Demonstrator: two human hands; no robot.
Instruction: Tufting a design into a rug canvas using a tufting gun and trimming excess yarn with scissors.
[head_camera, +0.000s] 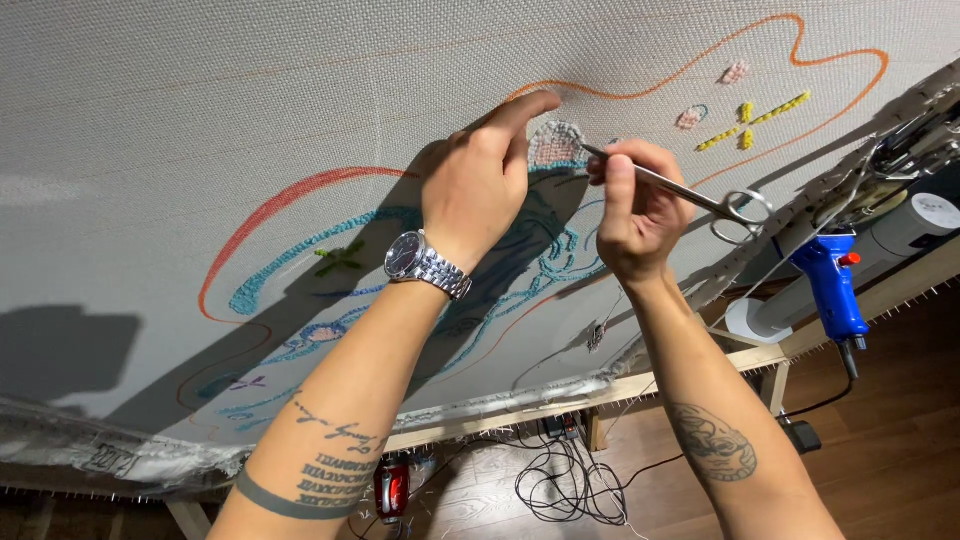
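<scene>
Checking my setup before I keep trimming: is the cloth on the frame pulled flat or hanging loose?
Pulled flat. The cloth lies smooth over the wooden frame, with no folds where the hands work.

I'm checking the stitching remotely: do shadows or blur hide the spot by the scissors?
Head view: sharp overall; the left hand and right hand cast a dark shadow across the cloth below them, dimming the blue outline; the tufted patch at the scissors tip stays lit; slight wide-angle bending at the edges.
</scene>
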